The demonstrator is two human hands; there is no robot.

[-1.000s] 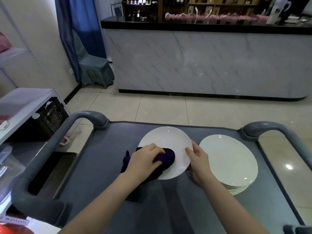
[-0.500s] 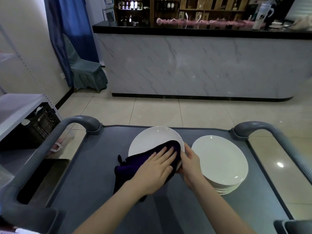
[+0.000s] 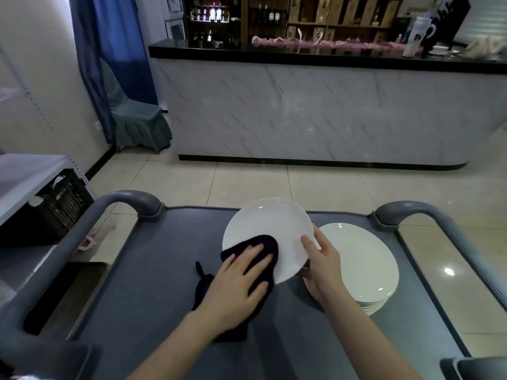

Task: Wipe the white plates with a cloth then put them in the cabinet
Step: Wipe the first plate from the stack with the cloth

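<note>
- A long white marble-patterned bar counter with a black top (image 3: 301,113) fills the far side of the room, across a tiled floor.
- A grey plastic service cart (image 3: 153,283) lies near, its flat top holding everything in the task.
- A stack of round white ceramic plates (image 3: 365,261) sits on the right of the cart top.
- A single round white plate (image 3: 269,226) is held tilted above the cart, just left of the stack. Its far edge is raised.
- A dark purple cloth (image 3: 264,241) covers the plate's near left part, and a loose tail hangs down to the cart.
- The left hand (image 3: 238,283) lies flat on the cloth, fingers straight, pressing it against the plate.
- The right hand (image 3: 325,270) pinches the plate's right rim, thumb on the face and fingers behind.
- Judged risk: only one rim is gripped, so hard pressure from the wiping hand could twist the plate loose onto the stack and chip both.
- No cabinet can be picked out, so the wiped plate may have some way to be carried.
</note>
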